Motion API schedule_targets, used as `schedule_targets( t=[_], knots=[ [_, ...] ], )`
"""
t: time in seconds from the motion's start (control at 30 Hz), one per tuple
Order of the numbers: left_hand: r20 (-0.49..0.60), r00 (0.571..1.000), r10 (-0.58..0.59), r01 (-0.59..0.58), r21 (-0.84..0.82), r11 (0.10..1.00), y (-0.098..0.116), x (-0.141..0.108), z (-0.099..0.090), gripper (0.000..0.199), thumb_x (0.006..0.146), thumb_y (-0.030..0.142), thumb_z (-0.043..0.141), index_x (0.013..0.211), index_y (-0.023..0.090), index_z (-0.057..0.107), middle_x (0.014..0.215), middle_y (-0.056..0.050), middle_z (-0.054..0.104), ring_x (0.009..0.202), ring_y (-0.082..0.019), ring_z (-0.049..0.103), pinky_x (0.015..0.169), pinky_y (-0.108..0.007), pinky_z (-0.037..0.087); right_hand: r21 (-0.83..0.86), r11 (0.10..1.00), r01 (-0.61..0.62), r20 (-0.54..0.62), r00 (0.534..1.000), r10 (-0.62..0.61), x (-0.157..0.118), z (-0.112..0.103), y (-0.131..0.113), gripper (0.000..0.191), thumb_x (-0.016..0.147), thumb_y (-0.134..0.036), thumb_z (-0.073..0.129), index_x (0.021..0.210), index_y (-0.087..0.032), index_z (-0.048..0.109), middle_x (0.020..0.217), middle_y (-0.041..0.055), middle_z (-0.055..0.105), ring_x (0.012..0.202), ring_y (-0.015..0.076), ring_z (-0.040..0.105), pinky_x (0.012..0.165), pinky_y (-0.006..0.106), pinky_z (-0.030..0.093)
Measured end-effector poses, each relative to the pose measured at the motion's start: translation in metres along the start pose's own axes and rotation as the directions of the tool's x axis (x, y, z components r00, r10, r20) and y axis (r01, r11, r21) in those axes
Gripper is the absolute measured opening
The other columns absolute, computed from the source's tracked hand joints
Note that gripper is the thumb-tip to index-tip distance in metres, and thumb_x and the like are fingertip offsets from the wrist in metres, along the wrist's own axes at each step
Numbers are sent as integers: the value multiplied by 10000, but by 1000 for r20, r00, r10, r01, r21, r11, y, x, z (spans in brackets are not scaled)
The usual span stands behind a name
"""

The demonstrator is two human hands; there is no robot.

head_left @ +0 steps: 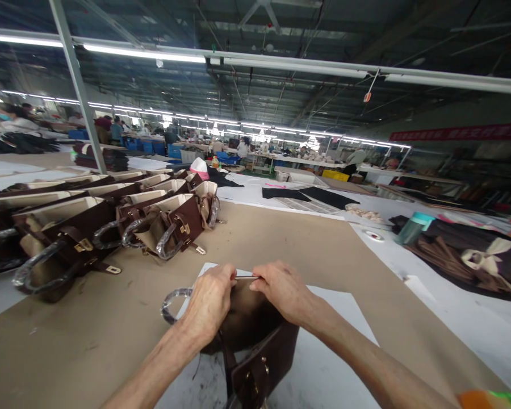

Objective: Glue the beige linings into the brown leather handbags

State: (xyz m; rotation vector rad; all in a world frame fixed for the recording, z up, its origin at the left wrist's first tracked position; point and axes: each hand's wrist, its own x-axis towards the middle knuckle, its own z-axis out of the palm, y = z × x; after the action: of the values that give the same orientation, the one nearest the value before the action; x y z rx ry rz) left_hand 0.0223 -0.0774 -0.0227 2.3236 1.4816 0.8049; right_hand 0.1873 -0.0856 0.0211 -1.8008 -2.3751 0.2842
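A dark brown handbag (276,349) with gold-coloured hardware stands open on a white sheet (344,309) right in front of me. Its far top edge is pinched between the thumb and fingers of my left hand (210,298) and, a short gap away, of my right hand (281,287). The inside of the bag looks tan and shadowed. A handle in clear plastic wrap (170,304) sticks out to the left, beyond my left wrist. The near side of the bag, with its strap and metal fittings, faces down toward the bottom of the view.
Rows of similar brown bags (85,227) fill the left of the tan-covered table (323,244). On the right are a teal-lidded bottle (413,228), a tape roll (373,236) and dark fabric (451,255). Black pieces (327,197) lie farther back. Several people work in the background.
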Motion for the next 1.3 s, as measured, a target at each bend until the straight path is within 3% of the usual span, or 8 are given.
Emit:
schedule_targets(
  t=[0.27, 0.63, 0.73, 0.83, 0.93, 1.07, 1.2, 1.3],
  knots=[
    [-27, 996, -81, 67, -346, 936, -7, 3, -6, 200, 724, 98, 440, 877, 226, 437, 635, 67, 566, 636, -127, 512, 669, -237, 356, -48, 996, 81, 29, 996, -80, 10, 3, -12, 211, 851, -222, 538, 671, -189, 643, 588, -17, 588, 577, 114, 482, 550, 234, 266],
    [-13, 999, -35, 28, -364, 931, -2, -5, -12, 206, 772, 68, 374, 875, 224, 462, 686, 39, 616, 681, -132, 581, 651, -232, 393, -38, 990, 137, 125, 983, -132, 14, 5, -33, 153, 831, -269, 552, 864, -174, 668, 816, 87, 694, 780, 216, 624, 619, 260, 337],
    [-147, 989, -6, -43, -328, 944, -4, -17, -23, 191, 799, 97, 392, 908, 217, 494, 880, -8, 643, 851, -149, 595, 759, -255, 424, 17, 990, 137, 164, 977, -138, 17, 5, -40, 114, 756, -255, 628, 823, -173, 669, 801, 86, 689, 806, 236, 624, 632, 266, 352],
    [-406, 914, -6, -124, -294, 948, -18, -36, -39, 133, 830, 194, 455, 939, 207, 530, 1130, -53, 587, 1055, -173, 537, 926, -298, 382, 114, 987, 110, 188, 974, -130, 16, 1, -39, 23, 682, -178, 659, 666, -167, 646, 696, 60, 664, 754, 233, 612, 636, 277, 352],
    [-511, 831, -221, -34, -443, 896, -46, -55, -52, 120, 825, 304, 508, 888, 206, 539, 1153, -51, 579, 1085, -187, 524, 978, -321, 352, 286, 957, 44, 142, 986, -87, 8, -11, -24, 97, 672, -150, 614, 576, -156, 605, 608, 28, 616, 701, 215, 587, 646, 284, 360],
    [-307, 805, -507, 184, -683, 706, -83, -65, -53, 238, 754, 399, 568, 843, 183, 526, 1056, -71, 624, 1020, -218, 559, 938, -356, 395, 621, 784, -29, 70, 997, -18, -9, -28, 14, 134, 729, -249, 547, 733, -152, 640, 668, 13, 633, 703, 209, 597, 669, 294, 427],
    [34, 909, -416, 321, -692, 647, -89, -52, -39, 365, 734, 455, 579, 959, 169, 543, 1052, -84, 626, 1029, -228, 565, 887, -340, 439, 862, 507, -1, -77, 988, 134, -27, -16, 46, 303, 744, -419, 588, 908, -166, 621, 778, 43, 667, 763, 232, 631, 708, 339, 484],
    [245, 903, -352, 425, -624, 656, -76, -36, -34, 632, 711, 523, 587, 1224, 179, 455, 1263, -124, 525, 1175, -244, 486, 928, -347, 427, 943, 328, 58, -157, 946, 284, -37, 15, 57, 341, 724, -477, 633, 921, -200, 614, 786, 45, 676, 680, 223, 637, 653, 350, 511]
  ],
)
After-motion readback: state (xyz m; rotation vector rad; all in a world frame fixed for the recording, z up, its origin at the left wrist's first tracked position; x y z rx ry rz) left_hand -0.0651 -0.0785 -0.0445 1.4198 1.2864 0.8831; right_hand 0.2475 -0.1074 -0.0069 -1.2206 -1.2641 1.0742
